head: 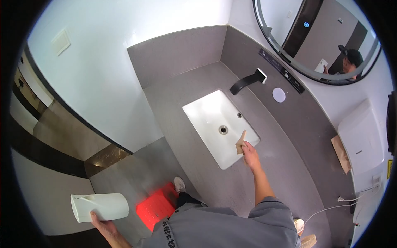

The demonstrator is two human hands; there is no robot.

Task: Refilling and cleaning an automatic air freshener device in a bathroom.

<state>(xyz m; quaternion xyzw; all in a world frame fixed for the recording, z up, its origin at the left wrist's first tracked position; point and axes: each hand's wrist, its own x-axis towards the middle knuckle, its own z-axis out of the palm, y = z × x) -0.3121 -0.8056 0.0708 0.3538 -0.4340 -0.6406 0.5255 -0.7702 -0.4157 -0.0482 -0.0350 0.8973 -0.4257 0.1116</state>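
At the lower left my left hand (105, 228) grips a pale off-white plastic container (100, 207), oblong with small holes at one end, lying on its side in the air over the floor. My right hand (250, 155) pinches a folded brown paper towel (240, 146) above the near right part of a white rectangular sink (206, 124). The sink is set into a grey countertop (269, 186). A drain (223, 130) shows in its bottom, and a black wall faucet (246, 83) reaches out beyond it.
A paper towel dispenser (361, 136) with brown paper (341, 153) hanging out is on the right wall. A white cable (330, 205) runs below it. A round mirror (322, 40) hangs above. On the floor stands a red plastic object (156, 206), left of the counter.
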